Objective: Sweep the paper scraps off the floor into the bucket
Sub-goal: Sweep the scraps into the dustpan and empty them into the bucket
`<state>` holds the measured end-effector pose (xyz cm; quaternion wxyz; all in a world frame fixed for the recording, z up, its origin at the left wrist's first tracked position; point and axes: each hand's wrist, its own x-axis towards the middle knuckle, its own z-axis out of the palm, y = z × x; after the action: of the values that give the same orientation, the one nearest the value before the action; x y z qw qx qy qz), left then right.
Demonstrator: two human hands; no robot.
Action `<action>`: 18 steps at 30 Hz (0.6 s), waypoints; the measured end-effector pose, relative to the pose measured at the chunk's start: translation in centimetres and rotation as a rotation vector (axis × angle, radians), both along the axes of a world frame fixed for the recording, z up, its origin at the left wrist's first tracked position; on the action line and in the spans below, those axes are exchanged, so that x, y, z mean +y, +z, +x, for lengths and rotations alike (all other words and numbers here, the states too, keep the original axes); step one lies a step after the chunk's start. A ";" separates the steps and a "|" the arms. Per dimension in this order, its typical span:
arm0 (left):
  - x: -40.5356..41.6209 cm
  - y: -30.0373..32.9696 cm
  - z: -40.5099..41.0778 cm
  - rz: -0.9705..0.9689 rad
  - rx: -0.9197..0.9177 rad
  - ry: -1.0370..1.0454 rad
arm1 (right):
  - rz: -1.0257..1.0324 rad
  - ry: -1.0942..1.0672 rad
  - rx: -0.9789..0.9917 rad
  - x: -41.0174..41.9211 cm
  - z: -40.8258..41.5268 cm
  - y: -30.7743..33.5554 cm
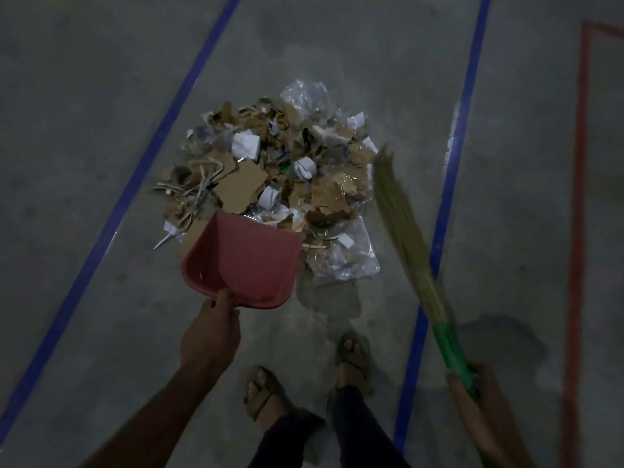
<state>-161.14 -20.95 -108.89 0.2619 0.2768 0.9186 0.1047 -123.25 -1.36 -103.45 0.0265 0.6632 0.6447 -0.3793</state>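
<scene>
Dustpan point(246, 261) empty, left hand point(211, 327) clamped on it beside scraps point(270, 170); right hand point(479, 383) grips broom point(405, 231)

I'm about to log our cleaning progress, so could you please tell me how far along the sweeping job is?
Done: the scraps sit gathered in one pile between the blue floor lines. In hand: the left hand holds the red dustpan at the pile's near edge, and the right hand holds the broom beside it. Left: the dustpan looks empty, and no bucket is in view.
</scene>
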 end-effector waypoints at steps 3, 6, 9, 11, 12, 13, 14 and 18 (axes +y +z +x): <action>0.2 -0.7 0.0 -0.042 0.010 -0.041 | 0.010 0.082 0.007 1.7 -3.4 -2.5; 0.2 -1.5 0.1 -0.098 0.014 -0.061 | -0.055 0.160 0.010 2.5 -6.2 -5.1; 0.8 -2.4 0.0 -0.130 0.011 -0.046 | -0.025 0.214 0.044 4.4 -9.6 -6.5; 1.4 -3.0 0.0 -0.164 0.011 -0.034 | -0.052 0.250 0.064 5.8 -11.6 -6.8; 1.9 -3.2 0.3 -0.184 0.007 -0.036 | -0.062 0.272 0.081 6.6 -12.2 -6.9; 2.6 -3.4 0.6 -0.201 0.002 -0.037 | -0.068 0.311 0.100 7.5 -12.7 -6.7; 3.4 -3.5 0.9 -0.216 -0.005 -0.032 | -0.062 0.351 0.111 8.4 -12.9 -6.7; 7.5 -3.8 2.4 -0.256 -0.020 -0.023 | -0.002 0.444 0.128 13.2 -13.3 -7.2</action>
<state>-158.78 -13.43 -112.69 0.3054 0.2506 0.9186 -0.0137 -136.50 11.80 -110.63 0.0692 0.4798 0.7746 -0.4061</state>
